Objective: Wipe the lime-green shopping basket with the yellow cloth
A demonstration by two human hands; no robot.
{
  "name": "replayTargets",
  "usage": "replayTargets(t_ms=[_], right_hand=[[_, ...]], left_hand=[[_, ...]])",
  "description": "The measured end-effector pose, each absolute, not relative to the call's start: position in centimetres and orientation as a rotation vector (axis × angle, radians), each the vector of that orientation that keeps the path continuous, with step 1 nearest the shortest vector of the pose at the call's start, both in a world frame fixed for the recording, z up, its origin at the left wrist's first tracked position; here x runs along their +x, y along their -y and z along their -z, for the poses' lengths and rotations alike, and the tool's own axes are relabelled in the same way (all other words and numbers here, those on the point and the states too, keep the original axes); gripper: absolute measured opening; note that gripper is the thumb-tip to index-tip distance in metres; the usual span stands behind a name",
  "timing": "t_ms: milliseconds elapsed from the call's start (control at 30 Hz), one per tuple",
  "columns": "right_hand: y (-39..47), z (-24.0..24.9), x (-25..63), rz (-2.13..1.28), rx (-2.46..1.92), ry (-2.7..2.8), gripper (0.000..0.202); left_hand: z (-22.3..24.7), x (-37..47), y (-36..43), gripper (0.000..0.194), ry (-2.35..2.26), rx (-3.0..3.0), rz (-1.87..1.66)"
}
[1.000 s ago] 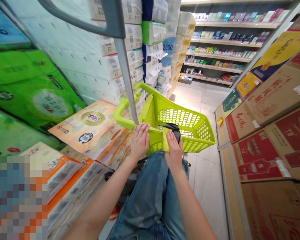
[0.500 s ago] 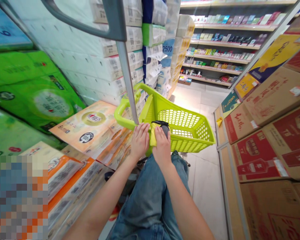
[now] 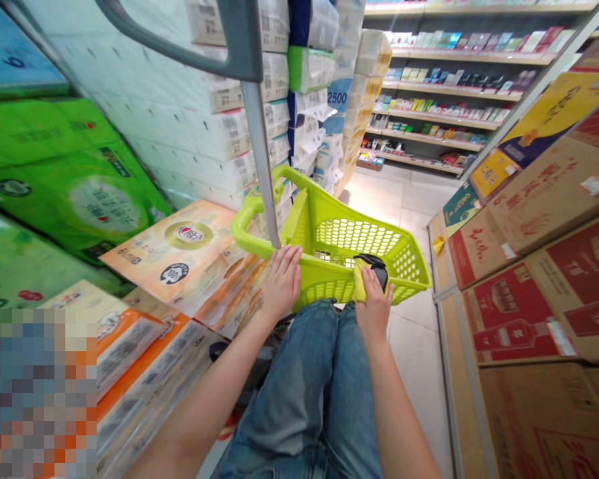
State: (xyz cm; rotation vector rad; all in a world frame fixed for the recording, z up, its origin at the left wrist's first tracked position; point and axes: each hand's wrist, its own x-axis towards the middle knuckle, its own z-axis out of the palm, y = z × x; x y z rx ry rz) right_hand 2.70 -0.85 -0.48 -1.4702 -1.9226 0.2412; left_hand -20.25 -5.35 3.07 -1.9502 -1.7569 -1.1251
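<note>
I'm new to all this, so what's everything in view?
Basket: one, lime green, centre
Cloth: one, yellow and dark, on basket's near rim
Handled pole: one, grey, at basket's left
Wrapped packs: many, mixed colours, left
Cartons: many, mostly brown and red, right
Shelves: several, pale, background
Small goods: many, mixed colours, on shelves
Floor: one, pale, beneath
Jeans: one pair, blue, bottom centre
Left hand: one, on near rim
Right hand: one, on cloth

Blue denim jeans (image 3: 302, 372), unevenly faded with paler streaks, bare forearms (image 3: 224, 379), bare left hand (image 3: 282, 283), bare right hand (image 3: 374, 309)
</note>
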Motion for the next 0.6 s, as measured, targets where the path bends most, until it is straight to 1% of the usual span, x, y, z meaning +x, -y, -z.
replayTargets(t_ms=[133,233,367,467,600], right_hand=[[1.5,-1.0,-0.5,-0.276,-1.468,1.865,0.079],[2.5,-3.0,-4.8,-0.314,-1.285,1.988,0.079],[3.4,-4.8,-8.2,-0.334,-1.102,2.099,0.071],[3.3,-4.3,-7.2,-0.316,-1.103,2.115,0.076],[2.2,-1.7,-2.3,-0.248,-1.231,2.066,0.082]], left_hand=[[-3.1,-20.2,5.4,0.048,1.769,-1.942,1.123],[-3.1,-20.3,5.4,0.048,1.770,-1.945,1.125],[-3.1,-20.5,5.4,0.047,1.745,-1.979,1.111],[-3.1,-20.5,5.5,0.047,1.745,-1.974,1.107],[-3.2,-20.4,5.5,0.048,1.740,-1.962,1.109]])
